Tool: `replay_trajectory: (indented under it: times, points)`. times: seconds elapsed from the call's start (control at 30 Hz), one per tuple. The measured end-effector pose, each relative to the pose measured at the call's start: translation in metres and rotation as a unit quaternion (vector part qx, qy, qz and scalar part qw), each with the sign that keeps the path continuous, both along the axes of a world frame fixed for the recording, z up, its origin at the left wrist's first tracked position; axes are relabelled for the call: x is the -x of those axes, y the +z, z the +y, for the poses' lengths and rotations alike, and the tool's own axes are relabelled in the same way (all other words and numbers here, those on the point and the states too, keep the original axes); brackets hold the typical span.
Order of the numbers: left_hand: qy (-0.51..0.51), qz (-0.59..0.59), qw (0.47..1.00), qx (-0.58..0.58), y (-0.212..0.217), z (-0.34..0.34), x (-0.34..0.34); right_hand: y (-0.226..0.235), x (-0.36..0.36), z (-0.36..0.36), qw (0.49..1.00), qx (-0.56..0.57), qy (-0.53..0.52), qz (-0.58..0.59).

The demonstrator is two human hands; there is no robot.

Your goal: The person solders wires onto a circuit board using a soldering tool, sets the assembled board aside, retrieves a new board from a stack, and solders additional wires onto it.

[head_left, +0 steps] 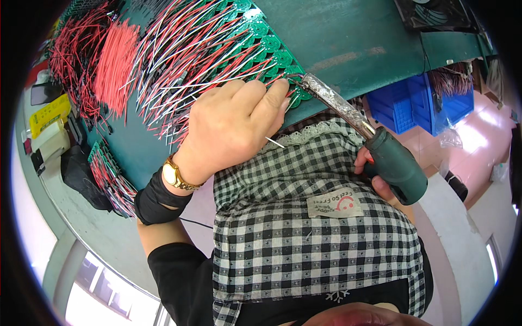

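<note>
My left hand is closed in a pinch at the near corner of a panel of round green circuit boards. A white wire pokes out below its fingers. What the fingertips grip is mostly hidden behind the knuckles. My right hand is wrapped round the dark green handle of a soldering gun, partly hidden by it. The gun's scorched metal barrel points up and left, with its tip at the panel's corner beside my left fingertips. Red, white and black wires fan out leftward from the boards.
Red wires lie bundled on the green table, with darker red-and-black wires farther left. Another wired board panel sits at the left edge. Blue bins stand beyond the table at right. A black object lies at the far right.
</note>
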State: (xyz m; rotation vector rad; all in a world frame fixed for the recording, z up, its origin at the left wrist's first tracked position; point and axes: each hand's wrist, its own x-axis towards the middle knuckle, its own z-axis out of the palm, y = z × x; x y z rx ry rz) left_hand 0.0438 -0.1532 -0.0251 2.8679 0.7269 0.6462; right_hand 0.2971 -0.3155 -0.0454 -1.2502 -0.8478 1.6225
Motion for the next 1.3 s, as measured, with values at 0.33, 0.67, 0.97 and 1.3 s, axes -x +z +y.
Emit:
replay_trajectory:
  times: [0.33,0.67,0.97,1.3]
  points:
    - [-0.006,-0.016,1.000,0.012,-0.002,0.001,0.001,0.001,-0.005,0.003,0.998,-0.036,0.040,-0.020]
    - [-0.003,-0.001,1.000,0.015,0.001,0.000,0.005,0.004,0.004,0.000,1.000,-0.025,0.009,-0.008]
    - [-0.003,-0.017,0.999,0.045,0.015,0.009,0.004,0.009,0.012,0.024,0.998,-0.030,-0.049,0.039]
    - [0.022,-0.005,0.971,0.237,0.124,0.055,-0.003,0.058,0.002,0.085,0.975,-0.117,-0.104,0.156]
